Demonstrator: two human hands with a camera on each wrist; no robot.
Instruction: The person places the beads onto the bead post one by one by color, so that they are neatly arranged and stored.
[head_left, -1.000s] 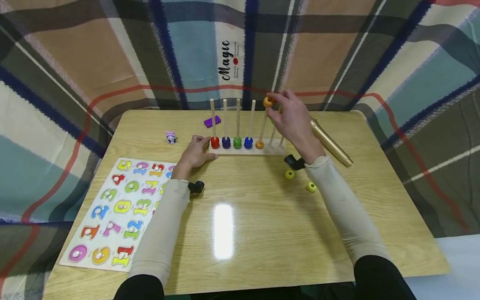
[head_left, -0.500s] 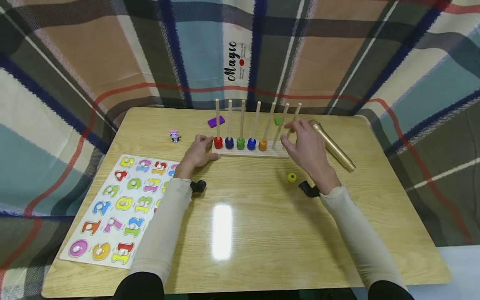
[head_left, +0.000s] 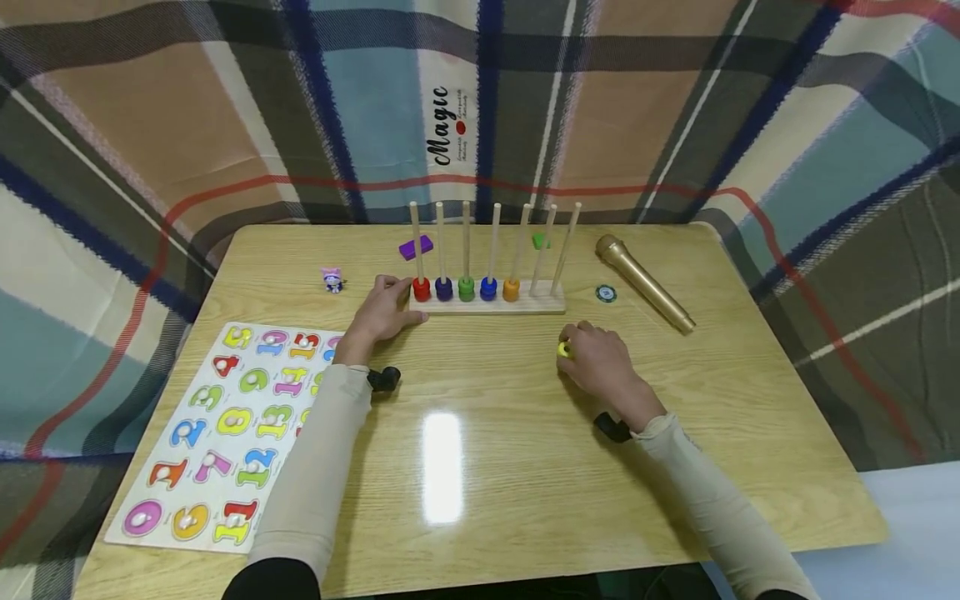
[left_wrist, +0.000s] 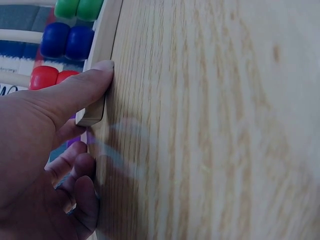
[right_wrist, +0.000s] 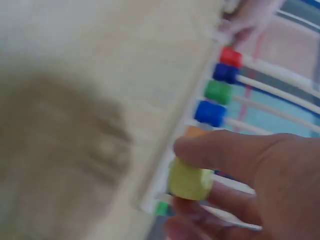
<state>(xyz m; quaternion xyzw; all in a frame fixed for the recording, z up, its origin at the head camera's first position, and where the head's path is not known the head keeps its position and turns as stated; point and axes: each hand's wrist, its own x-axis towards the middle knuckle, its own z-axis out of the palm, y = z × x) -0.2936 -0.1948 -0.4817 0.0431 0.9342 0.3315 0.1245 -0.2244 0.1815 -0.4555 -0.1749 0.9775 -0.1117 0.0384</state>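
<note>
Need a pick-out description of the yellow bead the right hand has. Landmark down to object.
Start at the wooden peg rack at the back middle of the table. Come toward the near edge, slightly right, to the right hand. The yellow bead is pinched at its fingertips: the only yellow one, and off the rack, unlike the red, blue, green and orange beads on pegs.

Bright overhead light left a white glare patch on the glossy wooden table (head_left: 480, 500); the right wrist view was motion-blurred, the head view's edges bowed.
</note>
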